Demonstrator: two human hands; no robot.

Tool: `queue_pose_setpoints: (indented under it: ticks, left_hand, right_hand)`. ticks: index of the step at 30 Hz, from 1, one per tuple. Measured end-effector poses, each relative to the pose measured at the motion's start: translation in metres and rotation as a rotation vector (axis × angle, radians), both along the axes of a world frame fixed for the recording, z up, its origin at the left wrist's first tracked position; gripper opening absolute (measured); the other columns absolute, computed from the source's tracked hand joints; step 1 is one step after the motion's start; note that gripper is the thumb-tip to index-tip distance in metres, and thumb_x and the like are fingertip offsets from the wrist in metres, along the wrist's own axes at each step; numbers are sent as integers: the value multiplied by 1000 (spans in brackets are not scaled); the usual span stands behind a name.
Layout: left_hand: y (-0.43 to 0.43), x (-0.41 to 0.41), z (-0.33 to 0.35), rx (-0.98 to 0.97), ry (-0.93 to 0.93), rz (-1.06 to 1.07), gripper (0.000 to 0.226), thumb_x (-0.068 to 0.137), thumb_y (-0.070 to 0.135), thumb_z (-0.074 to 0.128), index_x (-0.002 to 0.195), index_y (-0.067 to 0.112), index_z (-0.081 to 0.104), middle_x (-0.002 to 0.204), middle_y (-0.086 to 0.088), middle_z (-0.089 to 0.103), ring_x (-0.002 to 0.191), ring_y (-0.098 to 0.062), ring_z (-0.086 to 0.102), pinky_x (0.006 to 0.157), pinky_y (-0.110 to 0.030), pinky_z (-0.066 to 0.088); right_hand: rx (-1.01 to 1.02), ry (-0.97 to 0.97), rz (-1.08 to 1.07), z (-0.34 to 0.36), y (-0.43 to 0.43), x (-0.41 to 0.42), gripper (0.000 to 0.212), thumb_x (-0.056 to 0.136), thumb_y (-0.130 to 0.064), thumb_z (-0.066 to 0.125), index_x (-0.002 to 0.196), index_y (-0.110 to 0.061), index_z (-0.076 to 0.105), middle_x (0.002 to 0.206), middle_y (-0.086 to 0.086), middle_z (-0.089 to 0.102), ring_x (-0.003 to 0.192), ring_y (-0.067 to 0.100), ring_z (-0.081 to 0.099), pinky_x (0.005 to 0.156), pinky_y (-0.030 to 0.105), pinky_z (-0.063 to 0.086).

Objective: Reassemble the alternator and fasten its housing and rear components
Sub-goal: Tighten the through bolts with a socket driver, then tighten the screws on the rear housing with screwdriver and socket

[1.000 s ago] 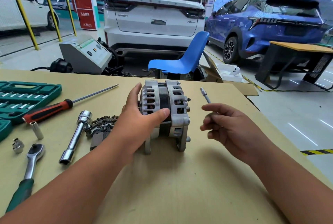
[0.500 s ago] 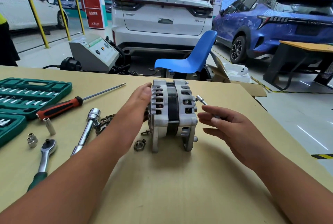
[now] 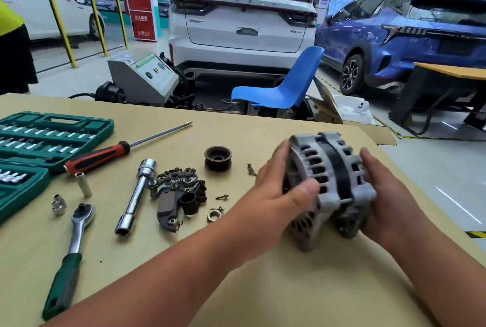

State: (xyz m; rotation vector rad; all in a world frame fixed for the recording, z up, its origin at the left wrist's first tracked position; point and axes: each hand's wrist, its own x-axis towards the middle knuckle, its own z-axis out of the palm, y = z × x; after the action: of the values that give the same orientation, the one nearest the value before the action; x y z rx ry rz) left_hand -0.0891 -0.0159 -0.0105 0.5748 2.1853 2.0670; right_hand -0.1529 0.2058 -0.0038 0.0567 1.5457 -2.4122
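I am holding the alternator (image 3: pixel 328 184) between both hands, over the right part of the table (image 3: pixel 236 287). My left hand (image 3: pixel 278 195) is gripping its left end, with the thumb lying across the front housing and the fingers curling round the far side. My right hand (image 3: pixel 381 195) is clasping the right end, fingers wrapping over its edge. The body is tilting, and I cannot tell whether its lower lug is touching the table. Half a second ago it was standing upright just beside the nut (image 3: pixel 212 215), with my right hand off it. Now both hands are gripping it, well right of the nut.
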Motion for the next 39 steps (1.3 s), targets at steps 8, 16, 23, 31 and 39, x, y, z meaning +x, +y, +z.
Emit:
queue_pose_setpoints:
  ticks: [8, 16, 23, 31, 39]
  left_hand:
    - [7, 1, -9, 241, -90, -52, 70, 88, 57, 69, 150, 62, 37, 142, 38, 59, 138, 11, 53, 113, -15, 43]
    - [-6, 1, 5, 118, -76, 133, 52, 92, 76, 51, 143, 64, 49, 134, 35, 67, 128, 13, 59, 126, -43, 36]
    - [-19, -6, 15, 123, 32, 364, 44, 91, 67, 41, 128, 53, 62, 126, 37, 67, 131, 14, 54, 121, -30, 39]
    - [-11, 2, 6, 126, 144, 389, 58, 88, 60, 63, 140, 37, 63, 142, 0, 64, 131, -16, 64, 114, -48, 50]
    - [-26, -4, -6, 78, 179, 486, 61, 86, 85, 58, 132, 45, 66, 124, 10, 76, 115, -16, 75, 96, -48, 62]
  right_hand:
    - [118, 39, 10, 16, 12, 6, 67, 84, -73, 56, 114, -18, 82, 127, 17, 74, 114, 35, 74, 81, 46, 62]
    - [314, 320, 88, 26, 5, 12, 52, 87, -63, 71, 113, -19, 80, 114, 20, 76, 102, 36, 76, 73, 46, 65]
    - [318, 463, 46, 25, -1, 17, 41, 97, -41, 57, 134, -28, 70, 129, 6, 74, 117, 28, 72, 74, 33, 62]
    - [264, 598, -45, 16, -14, 23, 38, 91, -18, 57, 126, -25, 69, 132, 5, 73, 122, 26, 70, 92, 40, 61]
    - [328, 426, -216, 9, -22, 17, 21, 112, -25, 46, 97, -18, 60, 114, 6, 80, 110, 24, 76, 95, 55, 58]
